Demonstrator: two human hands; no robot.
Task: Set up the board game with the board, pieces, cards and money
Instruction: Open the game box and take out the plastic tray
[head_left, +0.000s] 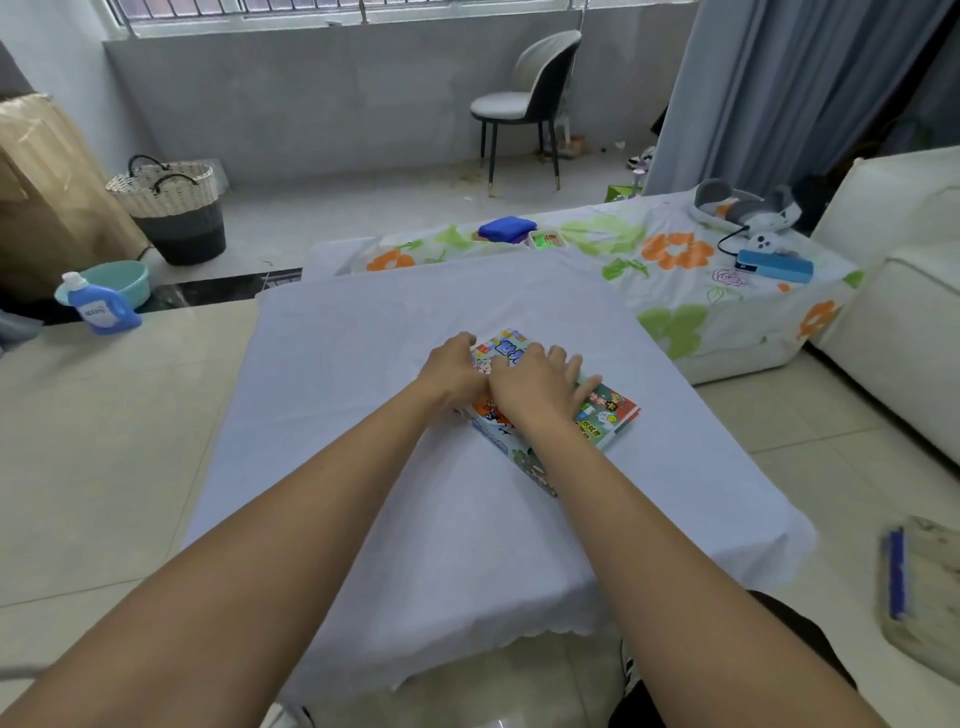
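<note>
I see game box (608, 415): printed card, slightly glossy | table cover (363, 364): plain pale cloth, matt, smooth, scalloped hem | floor (104, 415): glazed tile, shiny | basket (171, 200): woven wicker, rough | detergent bottle (101, 306): glossy blue plastic | basin (122, 275): smooth plastic | flowered sheet (670, 270): printed cloth, matt

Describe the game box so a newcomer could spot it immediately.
Find the low table under the plain white cloth. Near its middle, under both hands, lies the game box, flat and rectangular. It is the only thing on that cloth, with bright cartoon printing.
</note>
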